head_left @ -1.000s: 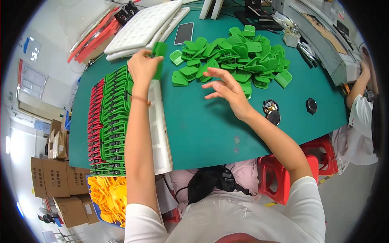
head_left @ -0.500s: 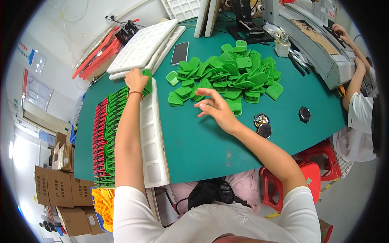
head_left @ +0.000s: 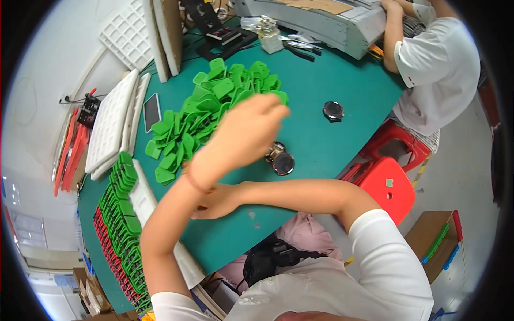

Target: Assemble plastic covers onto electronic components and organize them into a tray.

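Note:
My left hand [head_left: 249, 128] is raised over the near right side of a heap of green plastic pieces [head_left: 203, 101]; motion smears its fingers. Behind my left wrist lies my right hand [head_left: 220, 202], close to the table, its fingertips mostly hidden by my left forearm. A small dark spot shows by them, too unclear to name. Two round watch-like parts [head_left: 282, 162] lie just right of my hands, one partly covered. Left of my left arm stand packed rows of green pieces [head_left: 120, 214] beside a row of red ones [head_left: 110, 251].
A white tray [head_left: 143, 195] lies along the rows. A phone [head_left: 152, 113], stacked white trays [head_left: 113, 123], a glass jar [head_left: 270, 40], pliers [head_left: 298, 52] and another watch-like part [head_left: 333, 111] are on the table [head_left: 316, 144]. A co-worker [head_left: 439, 69] sits at right near a red stool [head_left: 386, 190].
My view has swung right. My left hand has left the end of the green rows and crossed over to the heap; my right hand has drawn back under my left wrist.

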`<state>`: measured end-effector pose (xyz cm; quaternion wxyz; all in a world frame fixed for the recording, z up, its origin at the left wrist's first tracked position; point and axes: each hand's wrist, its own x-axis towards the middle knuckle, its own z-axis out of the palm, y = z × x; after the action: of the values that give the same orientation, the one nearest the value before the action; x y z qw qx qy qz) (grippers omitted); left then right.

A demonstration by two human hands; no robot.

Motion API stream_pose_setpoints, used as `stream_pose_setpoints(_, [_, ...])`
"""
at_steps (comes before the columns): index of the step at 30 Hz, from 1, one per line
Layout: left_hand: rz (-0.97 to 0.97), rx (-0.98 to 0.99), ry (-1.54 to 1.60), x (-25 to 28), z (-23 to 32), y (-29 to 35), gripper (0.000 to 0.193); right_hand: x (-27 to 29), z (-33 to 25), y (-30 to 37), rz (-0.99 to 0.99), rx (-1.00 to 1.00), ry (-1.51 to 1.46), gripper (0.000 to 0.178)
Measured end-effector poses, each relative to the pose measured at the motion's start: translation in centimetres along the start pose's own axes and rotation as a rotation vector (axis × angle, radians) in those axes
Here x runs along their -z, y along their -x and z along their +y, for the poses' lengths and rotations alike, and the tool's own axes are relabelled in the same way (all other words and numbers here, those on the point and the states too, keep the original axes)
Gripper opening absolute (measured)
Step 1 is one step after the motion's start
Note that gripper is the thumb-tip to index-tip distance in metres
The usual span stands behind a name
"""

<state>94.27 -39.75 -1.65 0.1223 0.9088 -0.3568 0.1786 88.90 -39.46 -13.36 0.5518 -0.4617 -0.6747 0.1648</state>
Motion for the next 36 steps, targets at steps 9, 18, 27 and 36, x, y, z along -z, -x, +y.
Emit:
stream_pose_setpoints(9, [-0.174,0.059,0.248,-12.7,-0.6,-7.1,0.070,-4.1,7.9,1.3,-0.104,-0.099,0.168,0.027])
stream_pose_setpoints(18, [-0.698,0.352,0.023,-3.3,-0.3,-2.0,0.065,0.1,-1.0,-0.1,-0.184,0.097,0.025,0.027])
stream_pose_setpoints(27, [-0.382,0.271,0.303,-2.4,-1.2,5.6,0.055,-0.9,-1.1,-0.1,-0.366,0.134,0.190,0.028])
stream_pose_setpoints(36, [0.292,0.715,0.117,2.8,1.5,13.8,0.048,-0.9,-1.0,0.1,-0.220,0.253,0.160,0.012])
